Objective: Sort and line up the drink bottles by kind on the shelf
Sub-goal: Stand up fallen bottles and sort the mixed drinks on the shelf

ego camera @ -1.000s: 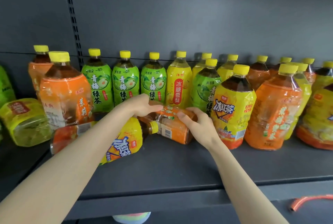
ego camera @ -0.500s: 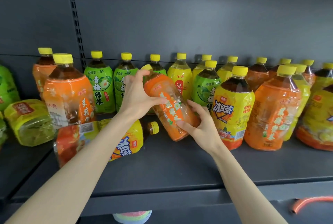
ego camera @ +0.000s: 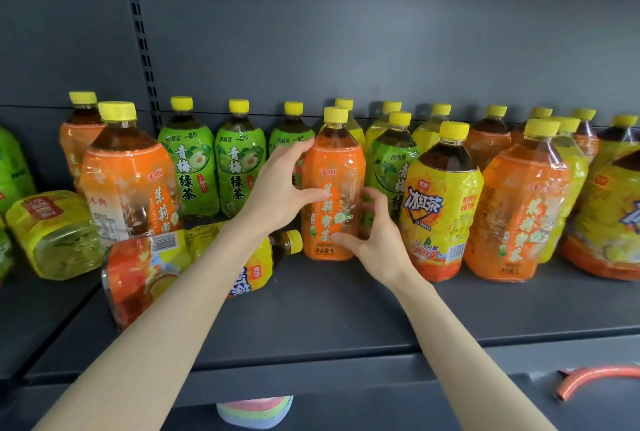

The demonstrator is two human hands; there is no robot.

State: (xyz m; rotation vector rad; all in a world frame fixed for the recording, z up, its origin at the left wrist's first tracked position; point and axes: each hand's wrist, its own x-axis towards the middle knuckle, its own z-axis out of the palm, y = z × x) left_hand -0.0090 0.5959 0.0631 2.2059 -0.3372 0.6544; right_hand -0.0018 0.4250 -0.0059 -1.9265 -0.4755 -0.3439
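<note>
Shelf [ego camera: 329, 309] of dark grey painted metal, flat and matte, carries everything. Two bottles lie on their sides. One is the yellow-and-orange bottle [ego camera: 138, 278] under my left forearm, at seven o'clock of the one I hold, with its cap end toward it. The other is the pale yellow bottle [ego camera: 55, 233], well apart at nine o'clock. Three green bottles [ego camera: 239, 167] stand in a row at ten o'clock, and one yellow bottle [ego camera: 440, 208] stands just beside at three o'clock.

The orange bottle [ego camera: 334, 188] stands upright near the shelf's middle. It is clear, faceted plastic with dark tea at the shoulder and a glossy orange wrap printed with white flowers. My left hand [ego camera: 277, 188] curls round its upper left side, thumb across the label. My right hand [ego camera: 374, 240] clasps its lower right, thumb low on the front. Its ridged yellow cap [ego camera: 335, 115] is the smallest piece.
</note>
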